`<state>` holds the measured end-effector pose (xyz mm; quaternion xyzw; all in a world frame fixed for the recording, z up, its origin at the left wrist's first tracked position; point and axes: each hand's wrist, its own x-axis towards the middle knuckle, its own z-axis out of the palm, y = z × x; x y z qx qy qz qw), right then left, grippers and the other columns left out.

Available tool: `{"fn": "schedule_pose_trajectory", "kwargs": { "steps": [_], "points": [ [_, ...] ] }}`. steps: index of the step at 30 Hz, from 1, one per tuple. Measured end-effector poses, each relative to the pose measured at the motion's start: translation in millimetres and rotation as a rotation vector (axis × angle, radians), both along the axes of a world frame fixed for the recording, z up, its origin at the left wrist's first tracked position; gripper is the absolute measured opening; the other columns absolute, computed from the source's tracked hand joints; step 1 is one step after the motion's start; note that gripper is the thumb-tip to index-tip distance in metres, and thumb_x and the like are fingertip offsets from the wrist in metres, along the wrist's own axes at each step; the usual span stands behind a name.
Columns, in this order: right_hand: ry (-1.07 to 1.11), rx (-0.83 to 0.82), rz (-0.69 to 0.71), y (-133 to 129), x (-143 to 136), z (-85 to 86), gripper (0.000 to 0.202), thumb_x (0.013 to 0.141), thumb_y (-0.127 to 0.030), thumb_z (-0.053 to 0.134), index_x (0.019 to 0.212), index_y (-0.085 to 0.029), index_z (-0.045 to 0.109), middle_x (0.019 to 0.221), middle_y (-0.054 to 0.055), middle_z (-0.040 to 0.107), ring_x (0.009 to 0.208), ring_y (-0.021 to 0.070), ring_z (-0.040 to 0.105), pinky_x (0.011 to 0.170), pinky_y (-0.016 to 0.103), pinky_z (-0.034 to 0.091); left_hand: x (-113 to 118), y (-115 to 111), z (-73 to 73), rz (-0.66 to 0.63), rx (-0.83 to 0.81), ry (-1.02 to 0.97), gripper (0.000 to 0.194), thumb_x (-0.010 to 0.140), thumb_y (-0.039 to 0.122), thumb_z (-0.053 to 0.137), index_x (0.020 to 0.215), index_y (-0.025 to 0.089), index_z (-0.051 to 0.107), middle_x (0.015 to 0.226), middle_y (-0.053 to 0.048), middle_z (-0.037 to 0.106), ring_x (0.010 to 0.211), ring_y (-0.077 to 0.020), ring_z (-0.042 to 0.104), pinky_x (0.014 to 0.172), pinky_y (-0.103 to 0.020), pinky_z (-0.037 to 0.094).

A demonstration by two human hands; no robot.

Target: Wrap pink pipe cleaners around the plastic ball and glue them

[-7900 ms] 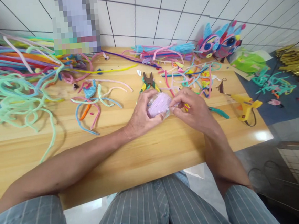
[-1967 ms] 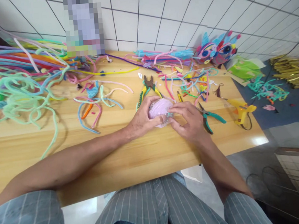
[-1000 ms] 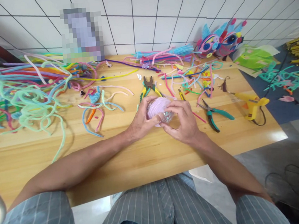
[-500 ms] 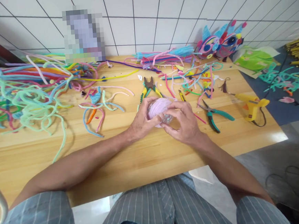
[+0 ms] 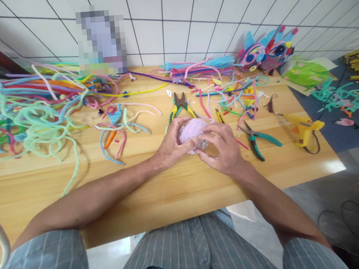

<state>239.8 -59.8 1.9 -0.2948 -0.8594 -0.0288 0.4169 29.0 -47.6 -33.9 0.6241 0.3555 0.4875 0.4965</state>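
A round lilac ball (image 5: 192, 130), wound with soft strands, is held between both hands above the wooden table. My left hand (image 5: 171, 145) wraps round its left side, thumb across the front. My right hand (image 5: 222, 147) has its fingers and thumb closed on the ball's right side, where a clear or silvery part shows. Just behind the ball lie green-and-yellow pliers (image 5: 180, 103), their handles partly hidden by it. Teal-handled pliers (image 5: 256, 141) lie to the right of my right hand.
Tangled pale green stems (image 5: 47, 130) and coloured bundles cover the left of the table (image 5: 134, 196). A yellow glue gun (image 5: 303, 129) lies at the right. Two colourful fuzzy figures (image 5: 266, 55) stand at the back right. Cut stem pieces (image 5: 246, 94) and a yellow cutter (image 5: 219, 115) lie behind my right hand.
The view has shifted very slightly. Both hands keep nearly the same hold on the lilac ball, and the fingers of my right hand have moved only a little.
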Motion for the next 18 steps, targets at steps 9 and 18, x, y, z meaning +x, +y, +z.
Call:
{"fn": "schedule_pose_trajectory", "kwargs": {
  "steps": [9, 18],
  "points": [
    [0.017, -0.005, -0.022, 1.5, -0.7, -2.3, 0.064, 0.090, -0.027, 0.082, 0.146, -0.029, 0.051, 0.123, 0.011, 0.075, 0.114, 0.0317, 0.074, 0.094, 0.053, 0.062, 0.8, 1.0, -0.4, 0.018, 0.004, -0.016, 0.068, 0.091, 0.061, 0.078, 0.140, 0.022, 0.051, 0.142, -0.014, 0.063, 0.138, -0.0325, 0.060, 0.123, -0.051, 0.048],
    [-0.032, 0.015, -0.035, -0.1, 0.8, -1.0, 0.046, 0.090, -0.025, 0.082, 0.131, -0.029, 0.061, 0.120, 0.010, 0.075, 0.110, 0.0303, 0.073, 0.092, 0.051, 0.061, 2.9, 1.0, -4.1, 0.043, 0.020, -0.034, 0.068, 0.091, 0.060, 0.079, 0.140, 0.021, 0.052, 0.143, -0.015, 0.062, 0.138, -0.0325, 0.060, 0.122, -0.051, 0.047]
  ]
}}
